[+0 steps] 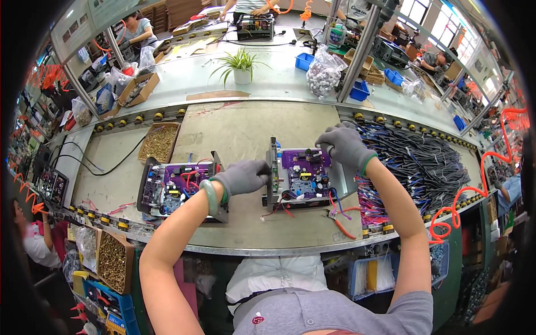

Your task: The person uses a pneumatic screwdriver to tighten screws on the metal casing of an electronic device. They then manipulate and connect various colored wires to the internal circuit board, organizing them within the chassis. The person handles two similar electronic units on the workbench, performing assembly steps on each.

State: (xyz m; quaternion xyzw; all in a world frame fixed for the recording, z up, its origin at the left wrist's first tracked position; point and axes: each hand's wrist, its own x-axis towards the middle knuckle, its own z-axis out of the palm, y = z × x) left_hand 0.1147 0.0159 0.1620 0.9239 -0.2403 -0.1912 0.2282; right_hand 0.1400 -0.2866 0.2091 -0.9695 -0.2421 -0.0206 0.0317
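Note:
An open electronic unit (pixel 306 174) with a purple circuit board sits in front of me, coloured wires hanging from its near side. My left hand (pixel 244 177), in a grey glove, is closed with its fingertips against the unit's dark left end panel; what they grip is hidden. Over the far right corner of the board, my gloved right hand (pixel 345 146) has its fingers curled together, and whatever is between them cannot be made out. A second open unit (pixel 177 188) with a similar purple board stands under my left forearm. Orange-handled pliers (pixel 341 228) lie by the nearer wires.
A pile of black cables (pixel 416 167) covers the right side of the bench. At the left is a box of small brass-coloured parts (pixel 160 141). A coiled orange hose (pixel 446 215) hangs at right. Beyond stand a potted plant (pixel 242 75) and a bag of white parts (pixel 325 73); several people work around.

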